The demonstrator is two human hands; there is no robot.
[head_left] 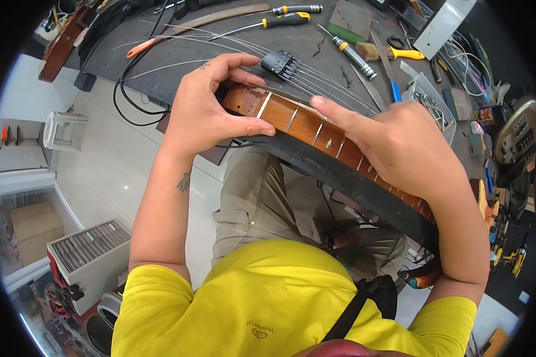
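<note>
A guitar neck (307, 124) with a brown wooden fretboard, metal frets and inlays lies slantwise in front of me. A pale nut crosses it near its left end. My left hand (205, 110) curves around that end, thumb on the near side by the nut, fingertips at the far edge. My right hand (399, 149) lies over the fretboard farther right. Its index finger stretches along the far edge; its other fingers are mostly hidden. A thin dark strip runs along that edge between the hands. Beyond it, loose strings fan out from a black tailpiece-like part (278, 62).
On the dark bench (220, 53) lie a yellow-and-black screwdriver (286, 20), another driver (354, 56), an orange-handled tool (142, 47), a yellow-handled brush (393, 52) and a clear tray of small parts (426, 98). A black cable (122, 107) hangs off the left edge.
</note>
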